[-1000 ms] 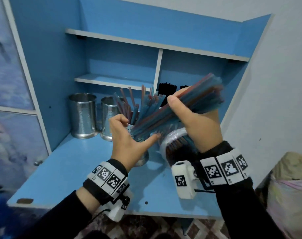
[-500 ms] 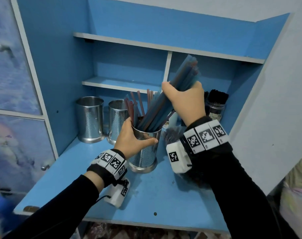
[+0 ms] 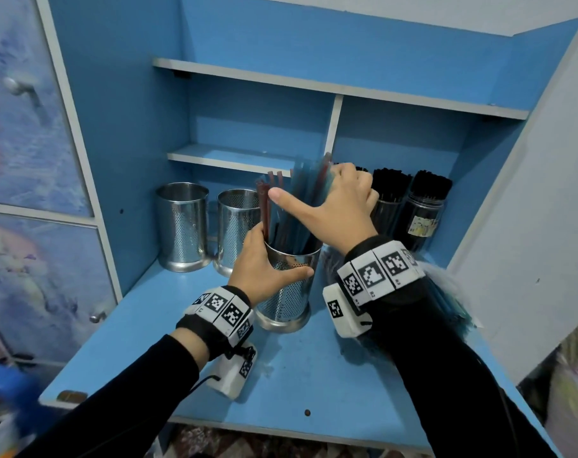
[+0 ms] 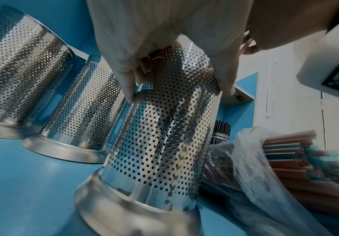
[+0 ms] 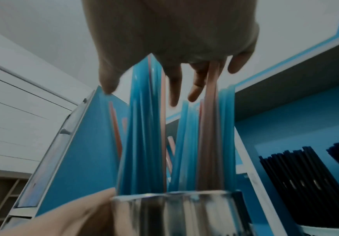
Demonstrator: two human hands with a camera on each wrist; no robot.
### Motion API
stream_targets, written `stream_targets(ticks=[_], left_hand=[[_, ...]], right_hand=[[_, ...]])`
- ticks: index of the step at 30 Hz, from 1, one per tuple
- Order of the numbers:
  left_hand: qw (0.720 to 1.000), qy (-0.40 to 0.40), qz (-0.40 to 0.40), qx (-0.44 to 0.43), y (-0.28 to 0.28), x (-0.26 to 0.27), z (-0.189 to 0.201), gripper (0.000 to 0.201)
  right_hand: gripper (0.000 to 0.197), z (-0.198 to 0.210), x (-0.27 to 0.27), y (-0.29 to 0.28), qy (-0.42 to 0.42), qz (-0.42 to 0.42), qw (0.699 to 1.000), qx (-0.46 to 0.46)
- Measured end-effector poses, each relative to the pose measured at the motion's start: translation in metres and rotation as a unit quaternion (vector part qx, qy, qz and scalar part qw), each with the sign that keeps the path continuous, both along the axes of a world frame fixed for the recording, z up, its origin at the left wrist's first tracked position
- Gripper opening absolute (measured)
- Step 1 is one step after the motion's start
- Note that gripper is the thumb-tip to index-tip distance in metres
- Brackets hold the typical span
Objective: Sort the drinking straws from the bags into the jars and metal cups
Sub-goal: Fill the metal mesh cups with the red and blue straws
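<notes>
My left hand (image 3: 261, 269) grips the perforated metal cup (image 3: 289, 292) on the blue desk, thumb across its front; in the left wrist view the left hand (image 4: 144, 39) wraps the metal cup (image 4: 164, 135) just below the rim. Blue and red straws (image 3: 300, 206) stand upright in it. My right hand (image 3: 340, 206) hovers over their tops, thumb stretched out. In the right wrist view the right hand (image 5: 174, 32) has loose, spread fingers among the straws (image 5: 144, 127), above the cup's rim (image 5: 174, 201).
Two empty metal cups (image 3: 181, 226) (image 3: 238, 223) stand to the left. Jars of black straws (image 3: 388, 200) (image 3: 426, 213) stand at the back right. A plastic bag of straws (image 4: 265, 167) lies right of the held cup, under my right forearm. A shelf (image 3: 231, 157) hangs above.
My right hand swung the straw bundle upright, lowered it into the cup and loosened its hold. My left hand closed round the cup.
</notes>
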State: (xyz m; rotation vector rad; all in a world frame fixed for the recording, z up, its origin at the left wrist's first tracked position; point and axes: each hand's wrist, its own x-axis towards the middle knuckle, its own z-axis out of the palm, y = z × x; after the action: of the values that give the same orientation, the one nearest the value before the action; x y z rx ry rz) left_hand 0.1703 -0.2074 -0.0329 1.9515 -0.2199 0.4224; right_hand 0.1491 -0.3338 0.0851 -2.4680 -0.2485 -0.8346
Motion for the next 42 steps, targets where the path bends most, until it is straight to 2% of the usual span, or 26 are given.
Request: stream_targets(ticks=[3,5,7,10,14,19,21,23,25,27,29,31,33,36,39,42], left_hand=[[1.0,0.006,0.001,0.006,0.0,0.0,0.001,0.112],[1.0,0.007,0.001,0.013,0.0,-0.001,0.001,0.112],[1.0,0.007,-0.001,0.012,0.001,-0.001,0.002,0.111],[1.0,0.004,-0.005,0.003,0.0,-0.002,0.002,0.11],[1.0,0.001,-0.021,-0.021,-0.002,-0.003,-0.001,0.11],[0.996,-0.003,-0.049,-0.079,-0.004,-0.007,-0.001,0.112],[0.996,-0.014,-0.016,-0.09,-0.008,-0.009,-0.003,0.109],[0.993,-0.034,0.088,-0.07,-0.015,-0.017,-0.006,0.098],[0.983,-0.048,0.177,-0.029,-0.026,-0.028,-0.007,0.087],[0.977,-0.086,0.193,-0.015,-0.037,-0.04,-0.006,0.074],[0.979,-0.147,0.142,-0.02,-0.051,-0.049,-0.002,0.062],[0.978,-0.197,0.067,-0.018,-0.067,-0.056,0.003,0.051],[0.98,-0.196,-0.011,-0.014,-0.082,-0.058,0.005,0.04],[0.987,-0.12,-0.104,0.04,-0.101,-0.052,0.003,0.04],[0.979,-0.02,-0.137,0.147,-0.115,-0.042,-0.003,0.064],[0.975,0.051,-0.156,0.151,-0.122,-0.034,-0.01,0.077]], right_hand=[[0.073,0.002,-0.007,0.001,-0.12,0.153,0.976,0.103],[0.059,0.006,-0.009,0.004,-0.149,0.199,0.966,0.073],[0.042,0.007,-0.008,0.005,-0.116,0.193,0.974,-0.019],[0.042,0.003,-0.007,0.003,-0.017,0.146,0.985,-0.095],[0.044,0.004,-0.016,-0.004,-0.039,0.173,0.981,-0.073],[0.038,0.003,-0.033,-0.024,-0.119,0.196,0.973,0.019],[0.025,0.0,-0.039,-0.042,-0.153,0.183,0.97,0.048],[0.014,-0.005,-0.043,-0.065,-0.142,0.158,0.975,0.071],[0.015,-0.012,-0.046,-0.09,-0.082,0.11,0.988,0.076],[0.018,-0.022,-0.045,-0.117,-0.002,0.038,0.998,0.049],[0.026,-0.031,-0.042,-0.14,0.115,-0.033,0.993,-0.01],[0.043,-0.042,-0.04,-0.154,0.249,-0.076,0.962,-0.086],[0.054,-0.055,-0.04,-0.16,0.31,-0.1,0.935,-0.138],[0.058,-0.071,-0.037,-0.159,0.302,-0.118,0.933,-0.155],[0.052,-0.078,-0.033,-0.155,0.303,-0.099,0.936,-0.149],[0.046,-0.077,-0.033,-0.158,0.274,-0.07,0.947,-0.152]])
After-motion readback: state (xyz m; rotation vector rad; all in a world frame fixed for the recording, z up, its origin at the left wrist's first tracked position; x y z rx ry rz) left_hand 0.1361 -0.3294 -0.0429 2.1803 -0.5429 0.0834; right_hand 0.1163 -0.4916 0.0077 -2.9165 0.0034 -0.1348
